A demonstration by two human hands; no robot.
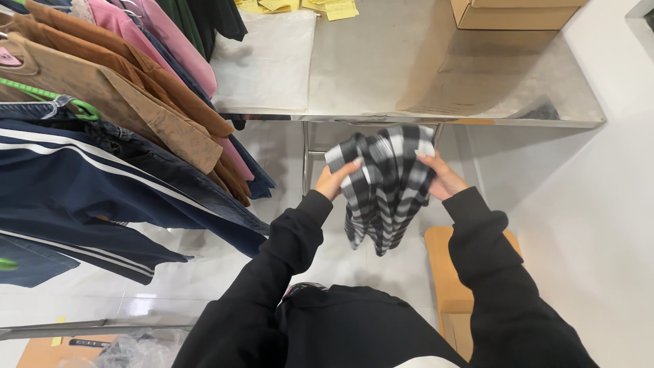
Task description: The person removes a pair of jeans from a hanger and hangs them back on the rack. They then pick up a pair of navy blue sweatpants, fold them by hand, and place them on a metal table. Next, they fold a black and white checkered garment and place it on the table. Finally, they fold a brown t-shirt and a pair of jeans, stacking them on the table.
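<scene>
Steel bench [422, 61] ahead, cardboard box [518, 13] and yellow notes [327, 8] on top. Clothes rack [102, 136] left, jackets hanging. White wall [613, 204] right, glossy white floor [204, 272], wooden stool [446, 279] below.

One head-worn camera is looking steeply down from above the person's chest, facing forward toward the steel table [436, 75]. It is sitting close over both black sleeves, taking in the hanging clothes rack [102, 136] on the left and the white floor [586, 225] below.
</scene>
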